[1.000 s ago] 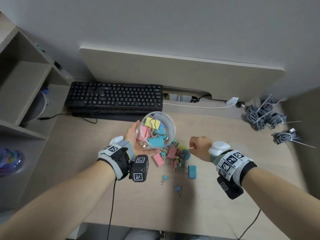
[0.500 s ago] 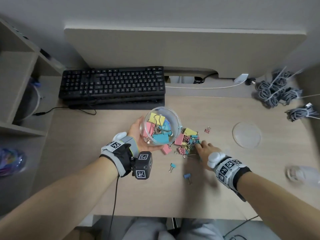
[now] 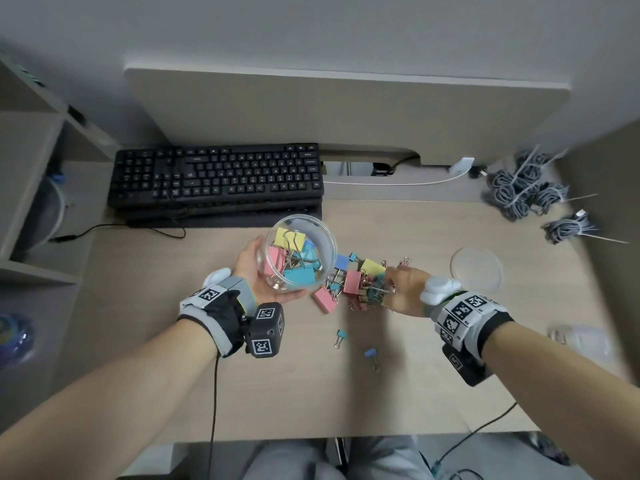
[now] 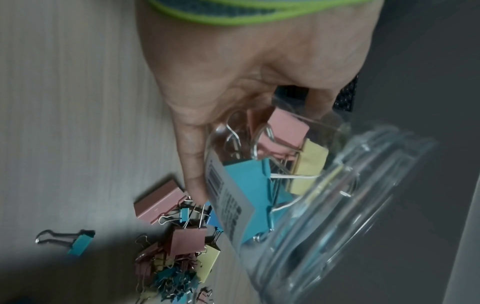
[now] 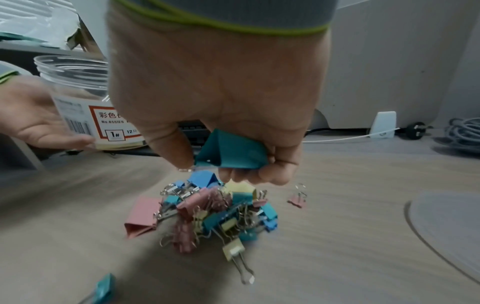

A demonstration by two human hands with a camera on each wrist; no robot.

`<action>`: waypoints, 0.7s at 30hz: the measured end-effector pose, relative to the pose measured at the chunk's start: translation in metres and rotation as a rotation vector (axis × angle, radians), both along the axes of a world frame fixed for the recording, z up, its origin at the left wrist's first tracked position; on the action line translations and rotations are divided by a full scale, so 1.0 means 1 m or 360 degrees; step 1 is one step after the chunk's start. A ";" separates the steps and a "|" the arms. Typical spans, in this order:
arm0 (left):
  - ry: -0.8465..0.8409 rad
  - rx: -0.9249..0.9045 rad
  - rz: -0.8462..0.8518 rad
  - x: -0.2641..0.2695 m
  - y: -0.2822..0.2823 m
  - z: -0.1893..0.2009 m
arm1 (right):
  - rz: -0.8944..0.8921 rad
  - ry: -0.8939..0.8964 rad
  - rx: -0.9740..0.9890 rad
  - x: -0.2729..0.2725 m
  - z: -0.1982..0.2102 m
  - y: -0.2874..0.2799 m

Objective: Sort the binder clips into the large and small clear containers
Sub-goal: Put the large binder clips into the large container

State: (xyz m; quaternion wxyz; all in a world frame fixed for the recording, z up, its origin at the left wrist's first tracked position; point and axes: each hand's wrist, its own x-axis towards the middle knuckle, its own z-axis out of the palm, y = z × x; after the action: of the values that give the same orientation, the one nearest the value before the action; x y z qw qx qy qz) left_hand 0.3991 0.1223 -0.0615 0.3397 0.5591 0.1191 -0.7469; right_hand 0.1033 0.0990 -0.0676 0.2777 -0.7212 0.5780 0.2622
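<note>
Head view high over the desk (image 3: pixel 450 393), facing down; both wrist views close, sharing the clip pile (image 5: pixel 215 214)

A pale wood-grain desk (image 3: pixel 450 375) stands against a plain grey wall (image 3: pixel 311 29). A beige back panel (image 3: pixel 346 109) rises behind it, and open grey shelving (image 3: pixel 31 168) stands at the left.
</note>
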 end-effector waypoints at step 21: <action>-0.0073 0.0058 0.0072 0.023 0.016 -0.006 | 0.0219 0.0017 -0.0106 0.075 -0.024 -0.018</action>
State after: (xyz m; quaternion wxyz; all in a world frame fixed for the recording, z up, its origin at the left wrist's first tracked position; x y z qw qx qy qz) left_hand 0.4221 0.1387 -0.0671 0.3489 0.5792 0.1374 -0.7238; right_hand 0.1787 0.0808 -0.0915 0.2318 -0.7666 0.5368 0.2652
